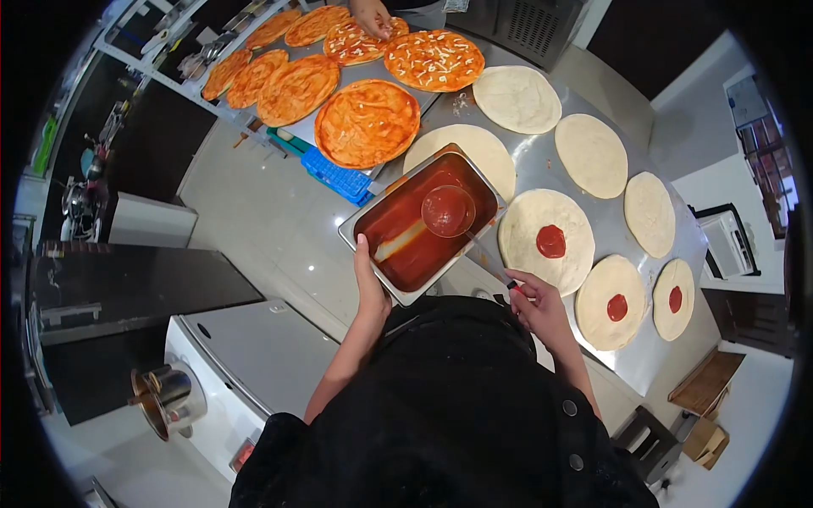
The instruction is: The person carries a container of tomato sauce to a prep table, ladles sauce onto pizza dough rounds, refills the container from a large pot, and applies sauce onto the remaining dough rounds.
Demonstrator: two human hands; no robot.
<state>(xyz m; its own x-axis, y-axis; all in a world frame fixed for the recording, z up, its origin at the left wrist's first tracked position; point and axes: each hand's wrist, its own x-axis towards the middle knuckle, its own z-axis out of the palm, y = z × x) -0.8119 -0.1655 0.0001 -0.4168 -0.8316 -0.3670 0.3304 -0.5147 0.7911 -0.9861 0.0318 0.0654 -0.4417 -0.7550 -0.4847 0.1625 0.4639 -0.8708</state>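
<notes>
My left hand (371, 278) grips the left side of a rectangular metal pan (405, 298), thumb along its rim. Red sauce (398, 224) coats the inside, with a paler streak where the bottom shows. In my right hand (540, 309) is the handle of a ladle (447, 212), its round bowl over the pan and filled with sauce. The pan partly covers a plain dough round (474, 152). Just right of the pan lies a dough round (529, 229) with a blob of sauce (550, 241) at its middle.
Two more dough rounds (605, 326) (669, 313) bear sauce blobs on the metal table (593, 220); several are plain. Sauce-covered rounds (367, 123) lie at the far left. Another person's hand (370, 15) is over a round with pale shreds. A blue crate (337, 176) stands below the table edge.
</notes>
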